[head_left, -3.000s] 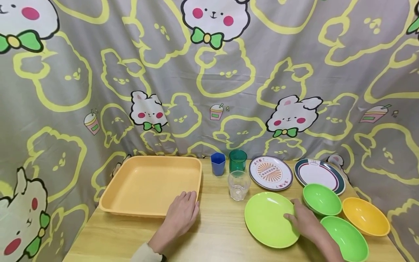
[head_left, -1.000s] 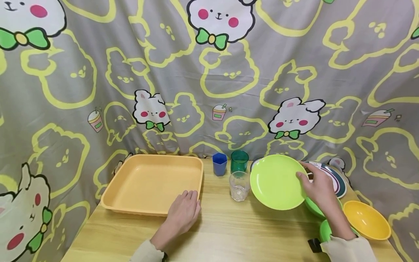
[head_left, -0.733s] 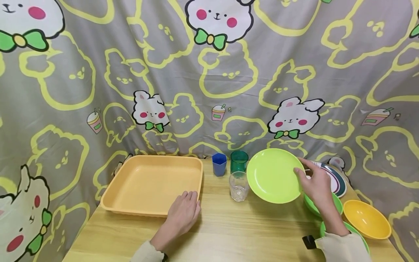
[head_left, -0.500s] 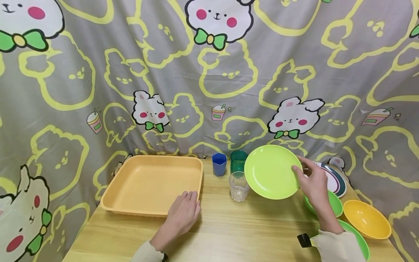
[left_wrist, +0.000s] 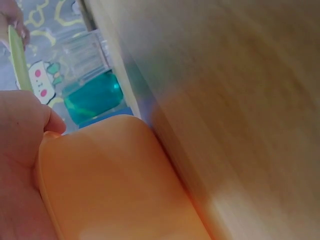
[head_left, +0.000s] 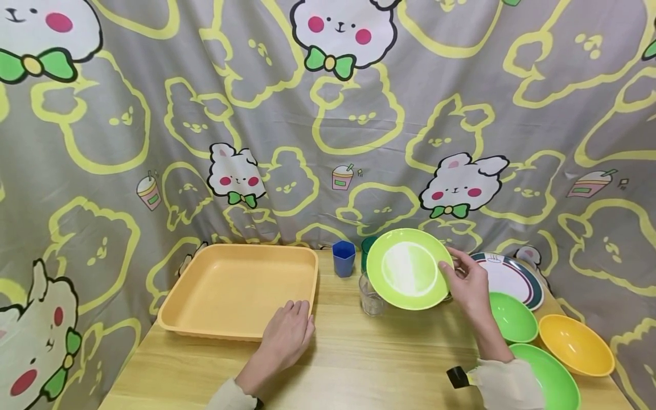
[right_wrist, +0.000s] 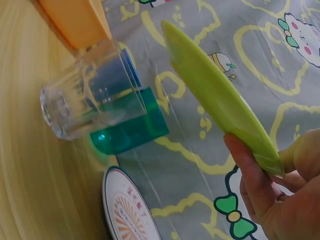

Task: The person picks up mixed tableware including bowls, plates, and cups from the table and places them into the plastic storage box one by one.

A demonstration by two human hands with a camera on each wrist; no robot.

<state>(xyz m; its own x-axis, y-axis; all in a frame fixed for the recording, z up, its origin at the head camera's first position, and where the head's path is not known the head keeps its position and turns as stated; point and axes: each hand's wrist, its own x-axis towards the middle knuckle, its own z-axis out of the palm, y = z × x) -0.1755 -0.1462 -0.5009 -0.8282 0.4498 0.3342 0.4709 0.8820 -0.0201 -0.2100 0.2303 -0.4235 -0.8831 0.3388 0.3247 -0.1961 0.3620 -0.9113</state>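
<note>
My right hand (head_left: 466,285) pinches the right rim of a lime-green plate (head_left: 410,270), thumb on its upper face. In the head view the plate hangs tilted above the table, in front of the green cup (head_left: 367,247) and part of the clear glass (head_left: 370,299). The right wrist view shows this plate (right_wrist: 220,95) edge-on, apart from the cups. My left hand (head_left: 288,333) grips the near right corner of an orange-yellow tray (head_left: 220,296), fingers over its rim. The left wrist view has the hand (left_wrist: 22,155) against the tray's outer wall (left_wrist: 115,180).
A blue cup (head_left: 344,259) stands right of the tray. On the right lie a dark-rimmed white plate (head_left: 512,279), two green bowls (head_left: 515,319) and a yellow bowl (head_left: 576,344). A printed plate (right_wrist: 125,210) shows in the right wrist view. A patterned curtain (head_left: 307,142) hangs behind.
My right hand has lifted the lime-green plate off the table and carried it left, across in front of the green cup. My left hand stays on the tray's rim.
</note>
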